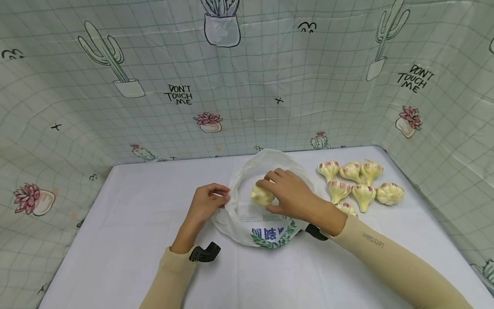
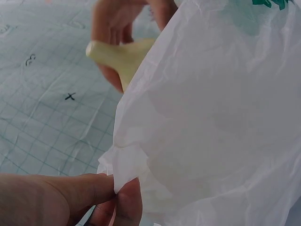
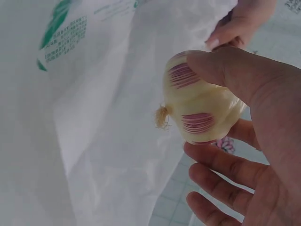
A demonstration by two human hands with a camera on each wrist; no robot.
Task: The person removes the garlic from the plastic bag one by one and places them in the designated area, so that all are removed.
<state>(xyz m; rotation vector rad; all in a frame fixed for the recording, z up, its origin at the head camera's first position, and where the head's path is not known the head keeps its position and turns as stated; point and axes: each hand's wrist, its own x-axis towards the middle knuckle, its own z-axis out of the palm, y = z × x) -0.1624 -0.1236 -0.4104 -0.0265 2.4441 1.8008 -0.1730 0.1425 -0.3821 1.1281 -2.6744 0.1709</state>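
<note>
My right hand point(image 1: 290, 191) grips a garlic bulb point(image 3: 200, 106) between thumb and fingers, over the mouth of a white plastic bag point(image 1: 241, 225). Purple streaks and a tuft of root show on the bulb in the right wrist view, and its pale stem sticks out in the left wrist view. With thumb and fingers, my left hand point(image 1: 206, 201) pinches the left rim of the bag point(image 2: 129, 160). The bag stands with its mouth spread, blue characters and green leaves printed on its front.
Several garlic bulbs point(image 1: 363, 195) lie grouped to the right of the bag on the white-covered table point(image 1: 154, 214). One bulb point(image 1: 346, 209) is partly hidden behind my right forearm. A patterned curtain point(image 1: 247, 86) hangs behind the table and along its sides.
</note>
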